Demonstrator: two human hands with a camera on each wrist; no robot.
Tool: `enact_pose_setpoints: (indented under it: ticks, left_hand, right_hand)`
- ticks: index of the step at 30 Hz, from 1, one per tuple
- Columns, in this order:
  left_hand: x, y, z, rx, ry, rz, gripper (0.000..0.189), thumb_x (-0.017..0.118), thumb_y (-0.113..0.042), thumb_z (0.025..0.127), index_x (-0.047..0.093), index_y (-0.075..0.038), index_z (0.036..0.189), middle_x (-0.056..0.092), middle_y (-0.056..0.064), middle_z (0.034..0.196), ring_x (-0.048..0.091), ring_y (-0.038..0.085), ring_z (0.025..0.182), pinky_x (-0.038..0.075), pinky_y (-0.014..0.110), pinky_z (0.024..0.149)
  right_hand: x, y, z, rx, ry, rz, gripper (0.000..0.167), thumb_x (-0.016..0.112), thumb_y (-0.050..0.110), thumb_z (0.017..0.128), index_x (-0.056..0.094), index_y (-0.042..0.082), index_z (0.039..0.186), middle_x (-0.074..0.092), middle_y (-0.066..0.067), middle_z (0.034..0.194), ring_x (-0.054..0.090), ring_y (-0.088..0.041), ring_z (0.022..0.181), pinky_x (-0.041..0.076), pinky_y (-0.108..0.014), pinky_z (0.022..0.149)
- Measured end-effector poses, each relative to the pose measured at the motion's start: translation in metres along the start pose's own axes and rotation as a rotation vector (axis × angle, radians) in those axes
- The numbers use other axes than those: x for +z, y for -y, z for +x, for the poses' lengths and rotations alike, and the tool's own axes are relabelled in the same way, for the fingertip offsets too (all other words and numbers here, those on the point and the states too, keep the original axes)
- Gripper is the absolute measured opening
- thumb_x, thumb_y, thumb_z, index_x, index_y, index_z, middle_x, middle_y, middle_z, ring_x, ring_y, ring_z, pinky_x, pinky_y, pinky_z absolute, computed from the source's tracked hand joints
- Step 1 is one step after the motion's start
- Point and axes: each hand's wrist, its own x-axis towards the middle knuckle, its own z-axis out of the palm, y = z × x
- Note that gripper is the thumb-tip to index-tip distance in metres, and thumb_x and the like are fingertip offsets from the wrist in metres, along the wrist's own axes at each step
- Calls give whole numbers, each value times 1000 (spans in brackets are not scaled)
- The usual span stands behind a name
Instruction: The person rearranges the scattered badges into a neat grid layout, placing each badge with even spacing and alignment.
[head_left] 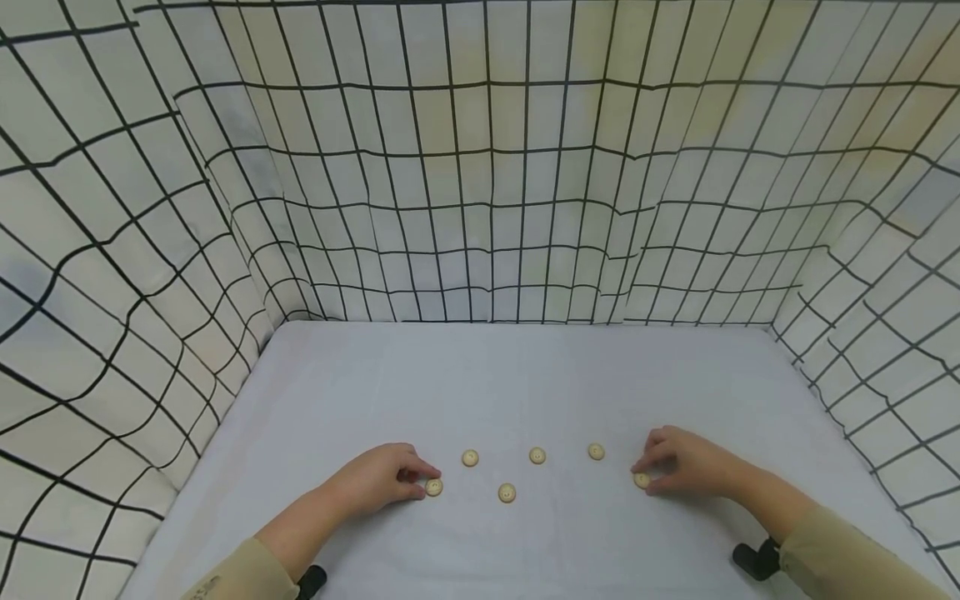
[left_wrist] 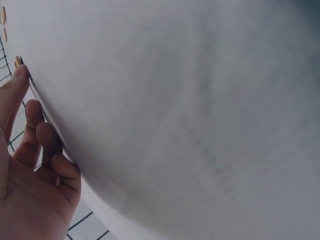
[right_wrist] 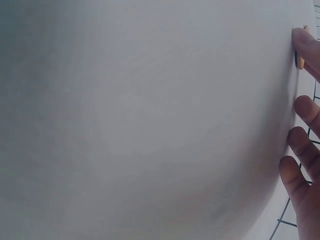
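Note:
Several pale, round wooden buttons lie on a white cloth-covered table. At the left end, my left hand pinches one button by its edge between thumb and fingers. My right hand pinches the rightmost button the same way. In the right wrist view that button stands at the thumb tip, near the cloth. The left wrist view shows its button partly hidden by the thumb. Between the hands lie a button, a lower one, a middle one and another.
The white table reaches back to a white wall with a black grid net. Netted walls also stand on the left and right. Black wrist devices, one at the right sleeve, sit close above the table.

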Motion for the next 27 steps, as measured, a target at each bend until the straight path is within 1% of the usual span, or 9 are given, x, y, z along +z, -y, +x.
enact_pose_setpoints:
  ticks: [6,13,21,27]
  left_hand:
    - [-1,1,0,11,1,-12,26,78,-25,86,77,-29,112,57,-19,85,48,3,74,41,26,67]
    - [-4,-2,-1,8,9,-51,26,78,-23,87,77,-27,113,58,-17,86,49,3,76,42,26,70]
    - [-2,-1,1,34,11,-27,26,78,-26,87,77,-26,112,55,-16,82,49,3,77,43,26,70]
    - [-1,-1,1,26,11,-43,25,77,-25,87,77,-26,112,56,-16,83,49,3,77,43,26,70]
  right_hand:
    - [-1,1,0,-3,-5,-4,23,82,41,79,76,38,101,54,22,97,49,-4,95,47,-35,86]
    - [0,-1,-1,-22,-19,1,22,81,42,80,76,38,101,54,23,97,50,-3,94,47,-34,85]
    - [-3,0,0,-18,-28,15,22,81,41,79,76,38,101,55,22,96,51,-3,93,48,-34,85]
    - [-8,4,4,-13,-35,24,22,81,44,79,76,38,99,55,22,95,53,-2,93,49,-34,85]
